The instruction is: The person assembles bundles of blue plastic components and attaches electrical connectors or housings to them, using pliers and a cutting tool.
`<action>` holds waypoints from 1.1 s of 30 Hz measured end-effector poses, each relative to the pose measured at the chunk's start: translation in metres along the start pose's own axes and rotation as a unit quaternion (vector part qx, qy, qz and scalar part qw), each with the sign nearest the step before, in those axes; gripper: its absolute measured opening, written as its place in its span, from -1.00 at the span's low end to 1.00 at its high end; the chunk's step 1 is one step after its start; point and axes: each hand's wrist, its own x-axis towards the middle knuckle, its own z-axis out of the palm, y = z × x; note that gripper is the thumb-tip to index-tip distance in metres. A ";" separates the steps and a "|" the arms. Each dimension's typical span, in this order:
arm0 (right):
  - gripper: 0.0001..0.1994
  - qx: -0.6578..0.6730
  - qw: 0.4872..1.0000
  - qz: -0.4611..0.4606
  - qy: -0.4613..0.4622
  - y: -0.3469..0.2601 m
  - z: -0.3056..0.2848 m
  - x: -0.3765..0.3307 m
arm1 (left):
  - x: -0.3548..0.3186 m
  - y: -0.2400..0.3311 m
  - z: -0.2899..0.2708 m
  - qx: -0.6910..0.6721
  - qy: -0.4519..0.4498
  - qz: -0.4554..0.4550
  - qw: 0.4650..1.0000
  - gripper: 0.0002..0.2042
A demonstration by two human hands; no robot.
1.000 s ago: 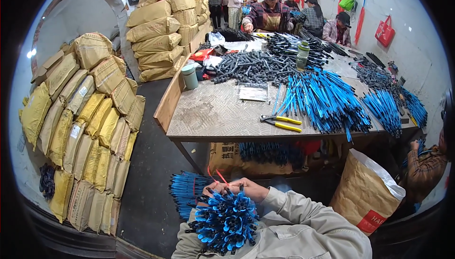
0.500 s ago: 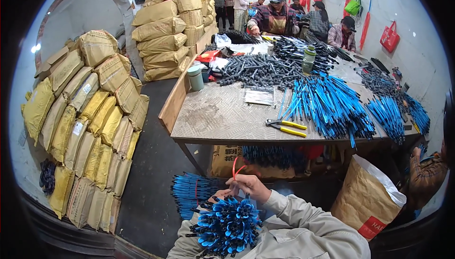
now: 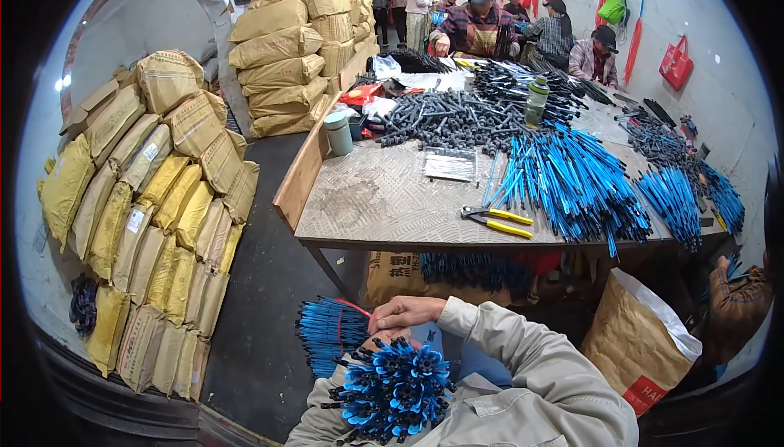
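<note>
A thick bundle of blue rods with black ends [image 3: 394, 390] lies against my body, its ends facing up. Behind it, my left hand [image 3: 384, 337] is curled close against the bundle, partly hidden by the rods and my other hand. Above that, my right hand [image 3: 408, 313] has its fingers bent and closed on a thin red tie strip [image 3: 353, 306], which sticks out to the left. Another bundle of blue rods [image 3: 331, 334], bound with a red tie, lies just left of my hands.
Ahead stands a worktable [image 3: 359, 194] with loose blue rods [image 3: 572, 189], dark grey parts [image 3: 449, 118], yellow-handled pliers [image 3: 498, 220] and a bottle [image 3: 536, 102]. An open paper sack [image 3: 633, 341] stands at right. Stacked sacks [image 3: 163, 234] fill the left. Several people work beyond the table.
My right hand has moved down and left, closer over the left hand. The red tie strip, which stood up in a loop, now points out to the left.
</note>
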 end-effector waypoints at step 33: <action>-0.75 0.431 0.781 -0.049 0.450 -0.006 0.046 -0.048 | -0.029 -0.047 0.004 -0.228 -0.032 0.039 0.972 -0.81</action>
